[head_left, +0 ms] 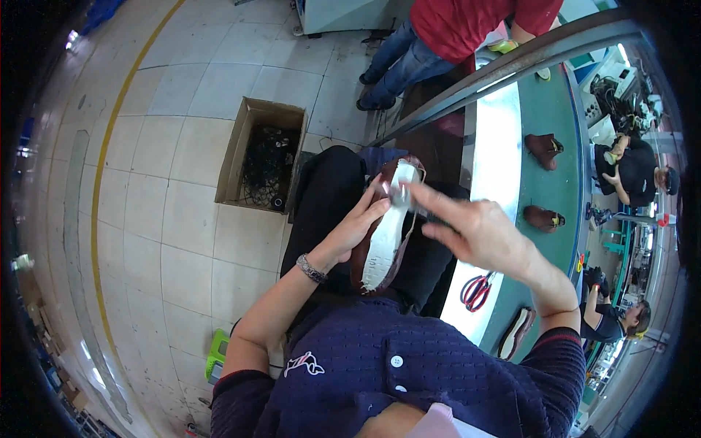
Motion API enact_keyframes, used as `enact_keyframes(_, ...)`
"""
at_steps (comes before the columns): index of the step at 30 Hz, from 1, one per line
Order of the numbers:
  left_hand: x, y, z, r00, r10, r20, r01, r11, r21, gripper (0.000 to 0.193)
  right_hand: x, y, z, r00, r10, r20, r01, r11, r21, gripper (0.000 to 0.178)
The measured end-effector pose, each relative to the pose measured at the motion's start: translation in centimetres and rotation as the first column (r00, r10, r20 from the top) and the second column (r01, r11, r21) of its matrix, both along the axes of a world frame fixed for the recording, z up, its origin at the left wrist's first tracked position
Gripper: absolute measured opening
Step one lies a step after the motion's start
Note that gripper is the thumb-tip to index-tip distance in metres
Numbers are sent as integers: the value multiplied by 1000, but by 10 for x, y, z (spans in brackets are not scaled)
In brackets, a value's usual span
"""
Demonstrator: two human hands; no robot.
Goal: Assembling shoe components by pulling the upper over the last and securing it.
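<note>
A dark brown shoe upper (363,257) lies bottom up across my lap, its pale insole (387,237) facing me. My left hand (349,230) is closed round the shoe's left side, the thumb resting by the insole's edge. Above the insole's upper half is my right hand (482,226), closed on a small hand tool with a shiny metal head (399,194). Blur hides the tool's exact kind, and the hand covers most of its handle. The metal head is at or just over the insole; I cannot tell whether it touches.
Red-handled scissors (476,292) lie on the white ledge to my right. Beyond it, a green conveyor belt (546,191) carries two brown boots (542,150) and another shoe (517,332). A cardboard box (228,164) with dark scraps stands ahead left. A person in red (456,29) works past the metal bar (504,73).
</note>
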State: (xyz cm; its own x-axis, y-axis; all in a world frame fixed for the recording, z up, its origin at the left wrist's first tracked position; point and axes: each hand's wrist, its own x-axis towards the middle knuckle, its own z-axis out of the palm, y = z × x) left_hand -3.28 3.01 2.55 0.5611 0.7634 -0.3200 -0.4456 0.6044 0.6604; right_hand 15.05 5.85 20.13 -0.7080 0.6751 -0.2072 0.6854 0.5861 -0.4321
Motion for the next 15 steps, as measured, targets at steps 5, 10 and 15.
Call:
enact_keyframes(5,0,9,0,998,-53,-38,55,998,41,71,5,34,-42,963,-87,254,92,996,-8,68)
enact_keyframes(10,-6,9,-3,997,-60,-44,61,998,26,72,6,20,-40,997,-44,58,35,989,145,65)
enact_keyframes(15,-14,9,1,992,-124,15,125,990,-67,78,-5,12,-42,856,-53,514,97,994,-59,64)
